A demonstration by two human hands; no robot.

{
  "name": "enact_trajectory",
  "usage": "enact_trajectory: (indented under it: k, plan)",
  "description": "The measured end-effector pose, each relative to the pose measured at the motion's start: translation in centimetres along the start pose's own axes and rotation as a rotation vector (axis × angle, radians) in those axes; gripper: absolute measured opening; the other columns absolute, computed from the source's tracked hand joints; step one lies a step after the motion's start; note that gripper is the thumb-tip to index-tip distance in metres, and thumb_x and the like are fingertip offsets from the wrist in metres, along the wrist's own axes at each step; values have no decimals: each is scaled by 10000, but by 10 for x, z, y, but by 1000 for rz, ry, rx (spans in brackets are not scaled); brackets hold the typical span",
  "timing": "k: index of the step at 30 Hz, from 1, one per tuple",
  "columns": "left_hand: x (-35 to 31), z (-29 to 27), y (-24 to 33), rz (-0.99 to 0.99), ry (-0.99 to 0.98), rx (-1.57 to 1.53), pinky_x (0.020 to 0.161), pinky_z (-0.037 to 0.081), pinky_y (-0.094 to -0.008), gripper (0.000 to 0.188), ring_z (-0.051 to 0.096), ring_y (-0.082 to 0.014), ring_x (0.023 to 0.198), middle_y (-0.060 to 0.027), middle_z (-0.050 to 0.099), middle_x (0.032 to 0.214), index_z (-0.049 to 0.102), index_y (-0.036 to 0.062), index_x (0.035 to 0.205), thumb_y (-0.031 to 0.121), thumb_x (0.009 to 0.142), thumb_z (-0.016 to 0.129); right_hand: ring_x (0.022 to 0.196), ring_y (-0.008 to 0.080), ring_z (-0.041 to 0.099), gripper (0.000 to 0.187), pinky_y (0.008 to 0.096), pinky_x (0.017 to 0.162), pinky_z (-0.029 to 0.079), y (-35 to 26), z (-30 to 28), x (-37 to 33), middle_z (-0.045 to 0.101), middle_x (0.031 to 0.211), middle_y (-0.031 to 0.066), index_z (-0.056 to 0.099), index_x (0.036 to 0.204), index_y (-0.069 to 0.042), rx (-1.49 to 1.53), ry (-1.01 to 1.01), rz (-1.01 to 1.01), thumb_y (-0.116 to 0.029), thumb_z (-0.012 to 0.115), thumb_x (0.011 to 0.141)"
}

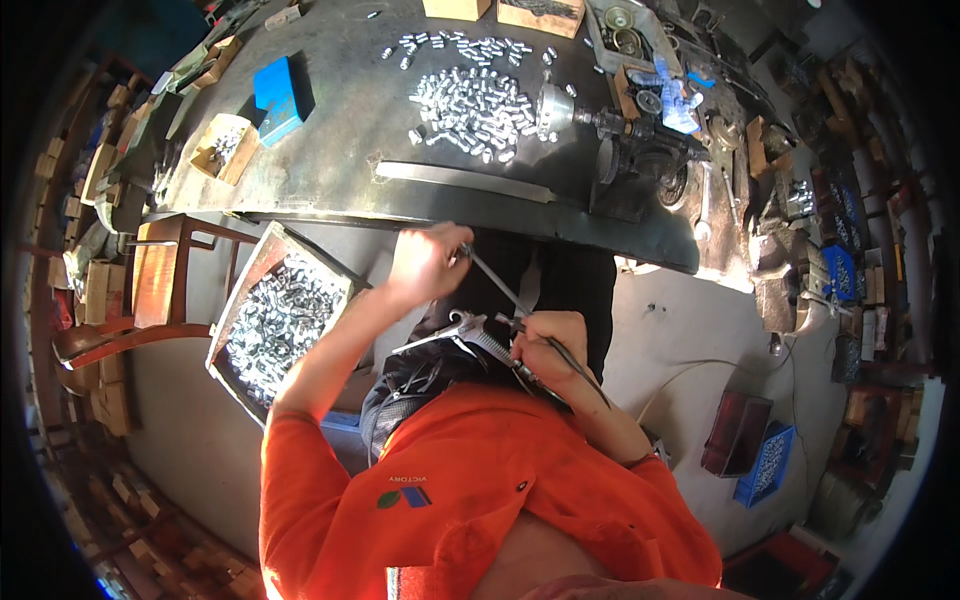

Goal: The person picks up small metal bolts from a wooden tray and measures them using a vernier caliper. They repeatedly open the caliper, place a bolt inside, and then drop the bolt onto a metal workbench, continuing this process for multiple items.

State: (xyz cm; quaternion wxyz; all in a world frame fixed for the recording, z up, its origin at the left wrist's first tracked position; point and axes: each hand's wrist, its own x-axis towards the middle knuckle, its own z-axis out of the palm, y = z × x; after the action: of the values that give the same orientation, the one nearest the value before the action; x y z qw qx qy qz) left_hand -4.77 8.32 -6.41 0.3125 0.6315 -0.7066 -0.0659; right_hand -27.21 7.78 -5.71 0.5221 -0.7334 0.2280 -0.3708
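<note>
My left hand (428,265), its fingers closed, grips the upper end of a thin grey metal bar (494,279) just in front of the bench edge. The bar slants down to my right hand (552,345), which is closed around its lower part. A small metal piece sticks out beside the right fingers. Past that hand, a slim dark end (588,380) points toward my forearm. Whether it belongs to the same bar, I cannot tell. On my lap, under the hands, lies a metal tool with a spring-like ribbed part (488,345); the right hand partly hides it.
Many shiny metal cylinders (470,105) lie on the dark bench (345,120), beside a machine with a round chuck (553,112). A flat metal strip (465,182) lies near the edge. To my left stand a full parts bin (217,335) and a wooden stool (158,270).
</note>
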Motion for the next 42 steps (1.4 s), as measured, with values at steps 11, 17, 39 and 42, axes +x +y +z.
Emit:
enact_trajectory:
  k: [11,17,39,42]
  plan:
    - [136,-48,-62,-304,268,-734,520,462,-238,325,556,-93,543,-80,609,799,523,-62,1107,-6,794,589,416,79,430,255,259,358,424,-16,1,-13,340,493,22,317,499,13,174,65,91,207,421,627]
    - [22,-101,-87,-374,51,117,521,431,-274,216,533,-137,493,-52,588,577,619,30,1019,137,831,627,428,156,571,292,236,419,402,-15,2,-13,413,444,38,289,495,-24,116,50,75,187,440,630]
    - [-260,-47,-323,-1037,-349,307,882,390,-441,467,547,-370,985,-275,563,1029,339,34,1263,279,884,459,431,135,523,251,247,394,410,-12,14,-17,440,481,58,323,495,-12,213,-44,165,163,402,656]
    - [-254,-48,-307,-1035,-347,332,852,415,-447,484,566,-395,935,-289,562,1003,314,-1,1251,245,879,501,424,133,516,258,245,389,410,-11,14,-19,434,474,50,322,497,-13,213,-38,177,163,411,662]
